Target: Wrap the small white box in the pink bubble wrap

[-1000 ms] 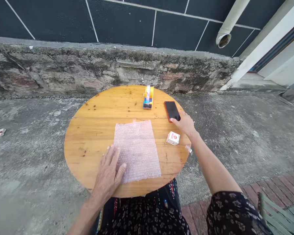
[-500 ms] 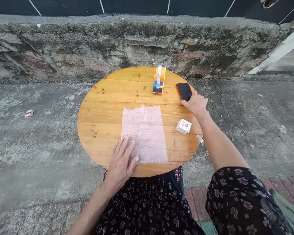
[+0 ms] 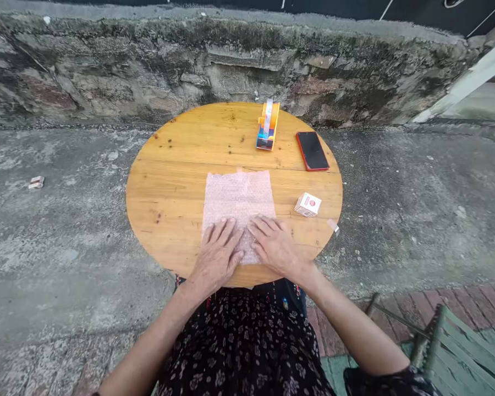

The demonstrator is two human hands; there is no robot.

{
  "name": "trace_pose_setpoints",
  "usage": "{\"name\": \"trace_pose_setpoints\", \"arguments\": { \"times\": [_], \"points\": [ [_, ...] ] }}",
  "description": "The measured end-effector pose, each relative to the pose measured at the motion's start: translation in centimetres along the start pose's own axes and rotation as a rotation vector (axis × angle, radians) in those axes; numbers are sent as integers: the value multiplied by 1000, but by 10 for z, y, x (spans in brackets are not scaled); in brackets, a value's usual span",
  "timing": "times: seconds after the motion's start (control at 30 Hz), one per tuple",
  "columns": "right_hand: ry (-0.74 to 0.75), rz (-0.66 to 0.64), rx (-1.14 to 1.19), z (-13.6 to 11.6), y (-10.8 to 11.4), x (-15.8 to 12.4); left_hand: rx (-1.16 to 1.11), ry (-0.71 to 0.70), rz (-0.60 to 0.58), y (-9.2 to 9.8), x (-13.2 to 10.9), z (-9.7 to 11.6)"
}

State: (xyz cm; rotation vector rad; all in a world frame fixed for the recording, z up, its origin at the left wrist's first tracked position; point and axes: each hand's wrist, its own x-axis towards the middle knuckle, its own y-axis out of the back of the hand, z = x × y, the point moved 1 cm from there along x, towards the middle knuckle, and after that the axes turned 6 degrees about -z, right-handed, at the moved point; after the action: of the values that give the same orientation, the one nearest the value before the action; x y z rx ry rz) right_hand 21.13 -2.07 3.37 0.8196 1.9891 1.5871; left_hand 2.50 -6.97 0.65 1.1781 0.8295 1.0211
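Observation:
A pinkish sheet of bubble wrap (image 3: 239,195) lies flat on the round wooden table (image 3: 165,192), with a bit of tape at its far edge. On its near left part my left hand (image 3: 218,250) rests flat, fingers stretched out. My right hand (image 3: 276,247) lies on the near right part, fingers extended and holding nothing. Right of the sheet sits a small white box (image 3: 308,204) with red print. Farther back is a phone (image 3: 312,150) in a red case, dark screen up. A tape dispenser (image 3: 267,126), orange and blue, stands near the far edge.
A short strip of clear tape (image 3: 334,226) sticks to the table's right edge. Behind the table runs a rough stone wall (image 3: 231,66). At lower right stands a green slatted chair (image 3: 457,346). A small crumpled packet (image 3: 36,182) lies on the concrete at left.
My right hand has left the phone and come down onto the bubble wrap beside my left hand. The phone now lies turned a little, wholly uncovered. My view has tilted slightly downward.

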Motion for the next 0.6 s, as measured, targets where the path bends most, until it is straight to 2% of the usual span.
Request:
{"name": "trace_pose_setpoints", "arguments": {
  "times": [0.1, 0.2, 0.27, 0.33, 0.4, 0.5, 0.6],
  "points": [
    [-66, 60, 14, 10, -5, -19, -2, -46, 5, -1, -3, -4],
    [-183, 198, 19, 37, 16, -43, -48, -80, 62, 1, -10, -7],
    [-318, 281, -43, 56, 34, -51, -104, -71, 136, 5, -16, -8],
    [-449, 322, -94, 72, 46, -49, -172, -26, 228, 9, -24, -10],
    [-528, 290, -104, 87, 48, -41, -232, 30, 316, 10, -34, -12],
    [-566, 243, -57, 104, 38, -26, -298, 93, 401, 7, -46, -14],
    [-537, 279, 46, 112, 26, -20, -370, 163, 485, -1, -52, -15]
  ]
}}
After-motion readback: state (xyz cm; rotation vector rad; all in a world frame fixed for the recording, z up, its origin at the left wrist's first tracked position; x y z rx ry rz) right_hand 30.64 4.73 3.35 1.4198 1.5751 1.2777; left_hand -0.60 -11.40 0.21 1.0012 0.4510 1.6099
